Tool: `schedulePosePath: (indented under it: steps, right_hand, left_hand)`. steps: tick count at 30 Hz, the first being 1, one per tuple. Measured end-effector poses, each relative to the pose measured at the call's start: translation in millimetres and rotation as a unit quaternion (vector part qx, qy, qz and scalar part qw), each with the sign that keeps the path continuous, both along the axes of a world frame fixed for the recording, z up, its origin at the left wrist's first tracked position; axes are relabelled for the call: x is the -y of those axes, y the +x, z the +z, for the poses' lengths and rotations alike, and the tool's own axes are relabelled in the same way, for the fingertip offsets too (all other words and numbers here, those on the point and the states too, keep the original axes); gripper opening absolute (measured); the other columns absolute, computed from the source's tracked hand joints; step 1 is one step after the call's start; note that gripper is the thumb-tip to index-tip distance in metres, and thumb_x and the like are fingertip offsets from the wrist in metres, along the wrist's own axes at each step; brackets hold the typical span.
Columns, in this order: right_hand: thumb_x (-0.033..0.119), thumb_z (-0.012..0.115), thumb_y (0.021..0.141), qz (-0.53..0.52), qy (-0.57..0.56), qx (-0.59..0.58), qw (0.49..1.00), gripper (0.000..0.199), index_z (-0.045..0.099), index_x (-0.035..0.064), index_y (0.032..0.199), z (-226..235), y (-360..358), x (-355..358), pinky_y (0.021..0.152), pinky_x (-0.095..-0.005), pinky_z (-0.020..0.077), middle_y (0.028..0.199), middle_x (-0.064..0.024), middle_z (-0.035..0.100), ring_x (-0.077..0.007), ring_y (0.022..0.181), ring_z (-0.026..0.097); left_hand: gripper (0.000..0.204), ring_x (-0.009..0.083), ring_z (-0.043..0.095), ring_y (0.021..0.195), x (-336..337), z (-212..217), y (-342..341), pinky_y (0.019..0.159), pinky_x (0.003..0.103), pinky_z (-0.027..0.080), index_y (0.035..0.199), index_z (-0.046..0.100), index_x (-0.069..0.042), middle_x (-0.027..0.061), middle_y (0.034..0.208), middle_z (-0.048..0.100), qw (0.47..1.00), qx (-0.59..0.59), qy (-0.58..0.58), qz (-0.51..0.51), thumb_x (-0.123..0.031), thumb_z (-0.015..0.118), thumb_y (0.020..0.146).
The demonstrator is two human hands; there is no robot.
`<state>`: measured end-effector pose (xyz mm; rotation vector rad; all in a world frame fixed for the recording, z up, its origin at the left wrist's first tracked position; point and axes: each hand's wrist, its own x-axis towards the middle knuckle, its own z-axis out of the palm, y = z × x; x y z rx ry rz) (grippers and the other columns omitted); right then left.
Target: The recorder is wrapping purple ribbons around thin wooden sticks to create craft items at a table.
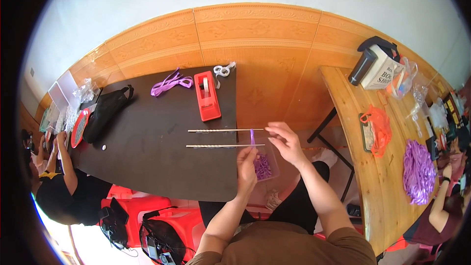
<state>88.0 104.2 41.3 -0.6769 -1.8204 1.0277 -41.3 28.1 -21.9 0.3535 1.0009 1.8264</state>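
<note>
Two slim metal chopsticks with twisted shafts, a far one (pixel 216 130) and a near one (pixel 211 146), lie parallel across the dark table's right edge, their ends sticking out past it. A purple ribbon (pixel 252 137) spans the gap between those ends. My left hand (pixel 246 167) is closed in a pinch at the ribbon's near side, by the near chopstick; its fingertips partly hide what they grip. My right hand (pixel 287 143) is just right of the chopstick tips, fingers bent and apart, with nothing visible in it. Below, a translucent box (pixel 274 171) contains small purple ribbon pieces.
On the dark table (pixel 147 157) are a red tape dispenser (pixel 207 98), white-handled scissors (pixel 223 70), a purple ribbon bundle (pixel 169 84) and a black bag (pixel 108 110). The wooden table (pixel 351 113) bears a large purple ribbon heap (pixel 418 172). Other people sit at both sides.
</note>
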Motion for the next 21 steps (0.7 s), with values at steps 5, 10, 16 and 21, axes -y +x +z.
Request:
schedulePosePath:
  steps: [5, 10, 16, 21]
  right_hand:
    - [-0.006, 0.062, 0.076, 0.171, 0.106, 0.092, 0.975, 0.028, 0.067, 0.0067, 0.100, 30.1, -23.9, -43.8, 0.083, -0.0298, 0.0461, 0.113, -0.0105, 0.054, -0.0199, 0.094, 0.058]
    - [-0.005, 0.062, 0.077, 0.203, 0.123, 0.117, 0.964, 0.017, 0.067, 0.0027, 0.091, 27.9, -28.1, -52.2, 0.079, -0.0294, 0.0474, 0.110, -0.0109, 0.056, -0.0198, 0.090, 0.059]
    - [-0.001, 0.063, 0.078, 0.102, 0.097, 0.097, 0.985, 0.008, 0.064, 0.0013, 0.086, 37.3, 20.3, -29.5, 0.074, -0.0303, 0.0484, 0.096, -0.0094, 0.057, -0.0217, 0.087, 0.059]
    - [0.000, 0.065, 0.075, 0.097, 0.115, 0.141, 0.978, 0.013, 0.065, 0.0056, 0.087, 26.8, 51.8, -2.9, 0.062, -0.0327, 0.0434, 0.077, -0.0066, 0.055, -0.0235, 0.072, 0.056]
  left_hand:
    - [0.015, 0.0117, 0.056, 0.074, -0.5, -0.3, 1.2, 0.069, 0.024, 0.046, 0.099, 0.062, -0.001, 0.0051, 0.083, 0.062, 0.999, -0.031, -0.007, -0.004, -0.005, 0.062, 0.084]
    - [0.021, 0.0108, 0.055, 0.075, -1.9, 12.6, 2.9, 0.071, 0.023, 0.046, 0.106, 0.061, 0.000, 0.0037, 0.085, 0.061, 0.999, -0.032, 0.034, -0.007, -0.003, 0.060, 0.085]
    - [0.028, 0.0119, 0.056, 0.084, -1.5, 7.8, 11.8, 0.080, 0.023, 0.043, 0.112, 0.060, -0.002, 0.0034, 0.094, 0.059, 0.984, -0.156, 0.066, -0.061, -0.004, 0.061, 0.085]
    - [0.024, 0.0084, 0.055, 0.077, 3.7, 14.6, 20.6, 0.069, 0.020, 0.042, 0.109, 0.060, 0.000, 0.0030, 0.092, 0.060, 0.951, -0.234, 0.108, -0.172, -0.010, 0.060, 0.087]
